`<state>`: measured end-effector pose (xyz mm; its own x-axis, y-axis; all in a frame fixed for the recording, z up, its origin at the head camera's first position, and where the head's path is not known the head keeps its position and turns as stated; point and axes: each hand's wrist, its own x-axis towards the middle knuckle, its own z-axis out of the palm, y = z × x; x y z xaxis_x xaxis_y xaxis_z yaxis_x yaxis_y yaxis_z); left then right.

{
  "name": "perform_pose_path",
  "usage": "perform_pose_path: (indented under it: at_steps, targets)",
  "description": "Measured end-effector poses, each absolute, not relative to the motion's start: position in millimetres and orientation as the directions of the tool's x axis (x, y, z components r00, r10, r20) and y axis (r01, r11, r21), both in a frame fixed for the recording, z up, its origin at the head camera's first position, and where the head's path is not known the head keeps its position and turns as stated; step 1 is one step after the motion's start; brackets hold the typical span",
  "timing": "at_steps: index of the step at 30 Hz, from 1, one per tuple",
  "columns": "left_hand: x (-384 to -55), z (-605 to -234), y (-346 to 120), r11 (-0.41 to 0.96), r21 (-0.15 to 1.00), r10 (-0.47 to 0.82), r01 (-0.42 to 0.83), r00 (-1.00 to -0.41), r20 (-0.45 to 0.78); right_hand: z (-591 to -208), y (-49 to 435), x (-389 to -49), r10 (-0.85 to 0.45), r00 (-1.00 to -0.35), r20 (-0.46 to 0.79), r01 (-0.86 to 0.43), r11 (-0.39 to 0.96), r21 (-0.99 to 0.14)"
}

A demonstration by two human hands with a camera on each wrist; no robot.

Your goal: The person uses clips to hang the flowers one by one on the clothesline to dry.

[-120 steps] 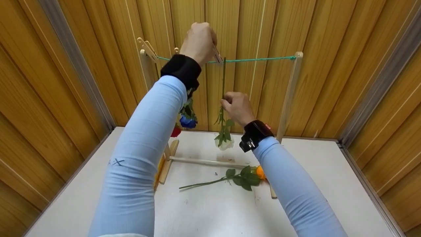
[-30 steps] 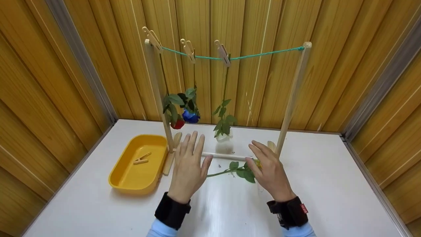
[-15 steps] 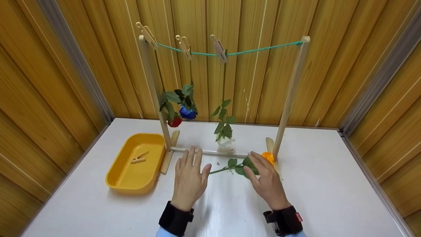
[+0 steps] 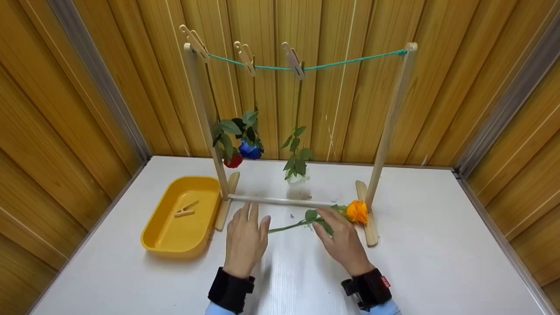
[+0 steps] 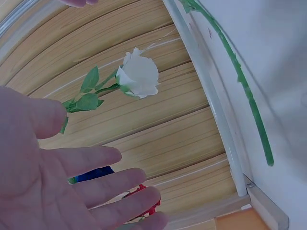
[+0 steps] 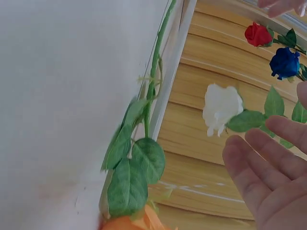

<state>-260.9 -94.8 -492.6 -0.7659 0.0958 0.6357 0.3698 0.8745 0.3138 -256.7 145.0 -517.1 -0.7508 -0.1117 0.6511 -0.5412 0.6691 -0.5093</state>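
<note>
My left hand [image 4: 246, 240] has its fingers extended and holds nothing; it is over the front of the table, near the cut end of the orange rose's stem. To the right, my right hand [image 4: 343, 243] is also empty, fingers loosely extended, covering part of that rose's leaves in the head view. The orange rose [image 4: 357, 211] lies on the table, its bloom by the rack's right foot. Upside down from the green cord [image 4: 341, 64] hang a red rose [image 4: 233, 160], a blue rose [image 4: 250, 150] and a white rose [image 5: 139, 74], each under a clothespin [image 4: 293, 60].
A wooden rack [image 4: 390, 127] with two posts carries the cord, and a low bar [image 4: 280, 201] joins its feet. Left of it stands a yellow tray [image 4: 151, 221] with a clothespin [image 4: 185, 210] inside. Wood-patterned panels [image 4: 350, 26] wall the table at the back and sides.
Four seconds ago my left hand was at the clothespin and my right pinched the white rose's stem. Both let go and came down; the white rose hangs by itself. Lately both hands shifted slightly left.
</note>
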Motion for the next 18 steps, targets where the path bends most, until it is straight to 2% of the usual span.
perform_pose_path:
  at_steps: [7,13,18]
  targets:
    - [-258,-487,-118,0.893,0.294,0.083,0.341,-0.766,0.637,-509,124,-271,-0.177,-0.777,0.605,-0.578,0.583,-0.572]
    - [-262,-468,-145,0.91,0.245,0.134,0.334,-0.797,0.59,-494,113,-289,-0.269,-0.752,0.601,-0.634,0.541,-0.552]
    - [-268,-449,-170,0.93,0.156,0.204,0.334,-0.819,0.537,-481,107,-302,-0.346,-0.723,0.598,-0.677,0.527,-0.515]
